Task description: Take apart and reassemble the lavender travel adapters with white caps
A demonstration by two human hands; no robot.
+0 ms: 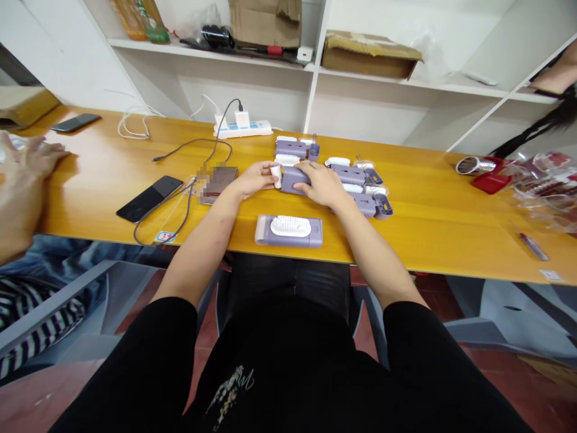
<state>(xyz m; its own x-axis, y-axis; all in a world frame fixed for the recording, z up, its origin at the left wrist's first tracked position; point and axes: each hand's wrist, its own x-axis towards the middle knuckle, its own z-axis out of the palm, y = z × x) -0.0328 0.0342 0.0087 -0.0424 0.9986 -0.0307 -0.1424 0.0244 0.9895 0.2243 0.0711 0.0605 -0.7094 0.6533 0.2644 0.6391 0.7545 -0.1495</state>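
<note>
Right hand clasps purple case, upper centre.
Left hand pinches white piece beside it; wooden table beneath, white shelves across top.

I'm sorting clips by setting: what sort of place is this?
Probably a shared workroom: a long table bearing similar purple cases, white shelves behind it, and another person's hand at the left.

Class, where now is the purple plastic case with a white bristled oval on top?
In the head view, that purple plastic case lies centrally along the near edge of the yellow wooden table, below the left hand and right hand.
</note>
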